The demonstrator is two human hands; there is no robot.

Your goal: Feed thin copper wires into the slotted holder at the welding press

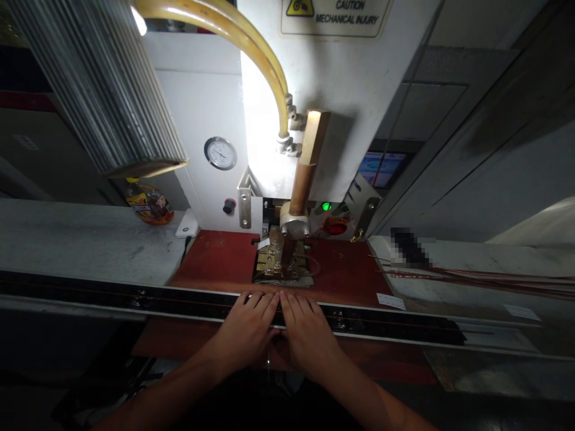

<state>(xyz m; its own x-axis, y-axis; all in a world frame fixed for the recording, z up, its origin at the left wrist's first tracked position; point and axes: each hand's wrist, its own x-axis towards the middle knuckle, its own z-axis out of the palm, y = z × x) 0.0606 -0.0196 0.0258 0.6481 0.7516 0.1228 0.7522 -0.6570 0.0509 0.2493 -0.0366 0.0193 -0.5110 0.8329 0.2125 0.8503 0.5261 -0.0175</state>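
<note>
A long black rail with pale edges (179, 301) runs across the front of a machine. My left hand (248, 326) holds it near the middle, fingers together over its top and the thumb at the near edge. Right beside it, fingertips almost touching, my right hand (308, 330) grips the same rail in the same way. A thin reddish line runs along the inside of the rail. Just beyond my fingers sits a brass fixture with screws (272, 261), below a copper-coloured electrode rod (303, 187).
Red plates (215, 257) flank the fixture. Several copper wires (467, 276) and a paper label (390, 301) lie at the right. A bottle (150, 202) and a white box (187, 224) stand at the left. A ribbed metal cylinder (108, 90) hangs at the upper left.
</note>
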